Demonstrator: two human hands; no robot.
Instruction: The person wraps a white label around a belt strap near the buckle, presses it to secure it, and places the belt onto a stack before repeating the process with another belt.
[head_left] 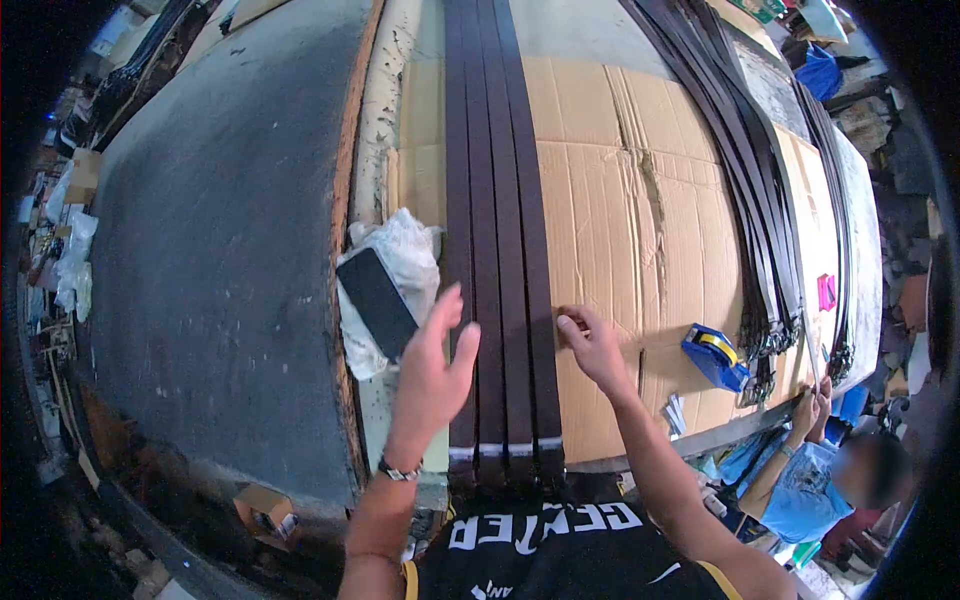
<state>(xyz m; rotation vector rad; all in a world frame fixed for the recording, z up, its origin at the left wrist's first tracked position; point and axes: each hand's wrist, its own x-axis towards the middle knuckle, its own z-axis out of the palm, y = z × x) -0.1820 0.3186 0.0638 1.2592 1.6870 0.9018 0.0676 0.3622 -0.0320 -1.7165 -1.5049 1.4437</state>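
Observation:
Several long dark brown strips (507,200) lie side by side and run away from my body, with a pale band (507,449) across their near ends. Above their left edge my left hand (432,368) is open, its thumb and fingers apart. At the right edge of the strips, my right hand (592,345) has its fingers curled in and the thumb close to them. Whether anything small is between those fingertips I cannot make out. Left of the strips, a black phone (377,300) rests on a crumpled white plastic bag (408,250).
Cardboard (600,220) covers the table under the strips. A blue tape dispenser (715,358) sits to the right, near hanks of dark straps (765,220) with metal ends. A wooden edge (350,150) borders a dark surface (220,250). Another person (815,480) works at lower right.

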